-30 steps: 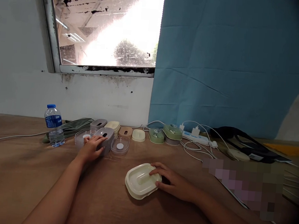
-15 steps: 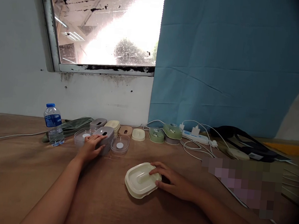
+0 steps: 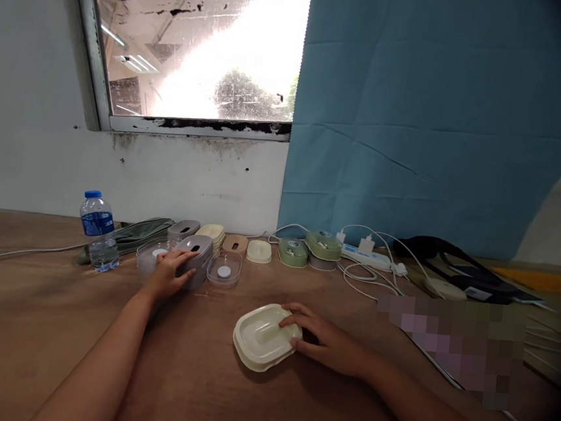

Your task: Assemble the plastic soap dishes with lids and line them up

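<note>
My right hand (image 3: 321,338) holds a cream plastic lid (image 3: 257,339) by its right edge, thumb at the near rim and fingertips on top. The lid has rounded corners and a raised ridge in its middle; a second rim shows beneath. Farther off, my left hand (image 3: 169,276) rests against a grey box (image 3: 203,245) with a slot in its top. Its fingers are spread, the index over the box's top and the thumb at its front. Left of these fingers lies a clear shallow tray (image 3: 146,261) with a white disc, partly hidden by the hand.
Beside the grey box sit another clear tray (image 3: 232,273), stacked cream lids (image 3: 212,233), a tan box (image 3: 235,242) and a single cream lid (image 3: 259,252). Green boxes (image 3: 292,254), a power strip (image 3: 377,263) and cables stand right. A water bottle (image 3: 99,234) is at left.
The view has tilted and shifted very slightly. My right hand keeps its hold on the cream lid, and my left hand stays at the grey box with hardly any movement.
</note>
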### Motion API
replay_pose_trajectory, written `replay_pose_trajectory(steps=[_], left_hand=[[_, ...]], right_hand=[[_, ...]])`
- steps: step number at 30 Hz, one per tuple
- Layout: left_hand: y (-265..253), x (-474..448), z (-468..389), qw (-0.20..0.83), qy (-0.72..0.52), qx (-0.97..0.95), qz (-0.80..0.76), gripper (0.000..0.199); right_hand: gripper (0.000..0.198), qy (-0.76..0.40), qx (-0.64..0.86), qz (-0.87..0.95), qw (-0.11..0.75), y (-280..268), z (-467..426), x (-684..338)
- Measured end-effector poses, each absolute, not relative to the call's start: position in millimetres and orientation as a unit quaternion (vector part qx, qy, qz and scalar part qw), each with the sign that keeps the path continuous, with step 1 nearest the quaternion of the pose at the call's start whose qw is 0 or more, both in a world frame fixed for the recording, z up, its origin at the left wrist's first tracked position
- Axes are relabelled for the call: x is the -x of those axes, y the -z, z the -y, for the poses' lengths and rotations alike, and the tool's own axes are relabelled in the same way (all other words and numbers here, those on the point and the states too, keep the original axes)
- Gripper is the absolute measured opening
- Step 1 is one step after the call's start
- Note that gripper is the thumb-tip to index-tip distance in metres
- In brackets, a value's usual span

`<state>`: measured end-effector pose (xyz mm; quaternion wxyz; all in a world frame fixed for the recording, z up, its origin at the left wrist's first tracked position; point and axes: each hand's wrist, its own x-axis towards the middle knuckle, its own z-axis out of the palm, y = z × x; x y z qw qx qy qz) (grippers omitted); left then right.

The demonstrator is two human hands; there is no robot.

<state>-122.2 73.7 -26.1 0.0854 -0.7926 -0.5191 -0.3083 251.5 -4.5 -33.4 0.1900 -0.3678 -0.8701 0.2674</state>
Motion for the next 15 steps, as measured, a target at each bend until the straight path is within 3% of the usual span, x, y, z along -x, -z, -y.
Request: replay_pose_trajectory(steps=[15], left_hand=[[30.5, 129.8, -81.7, 0.067, 0.31, 0.806, 0.499, 0.036]], right_hand=[[0.034, -0.27, 0.37, 0.868, 0.19, 32.8, 5.3, -251.6]])
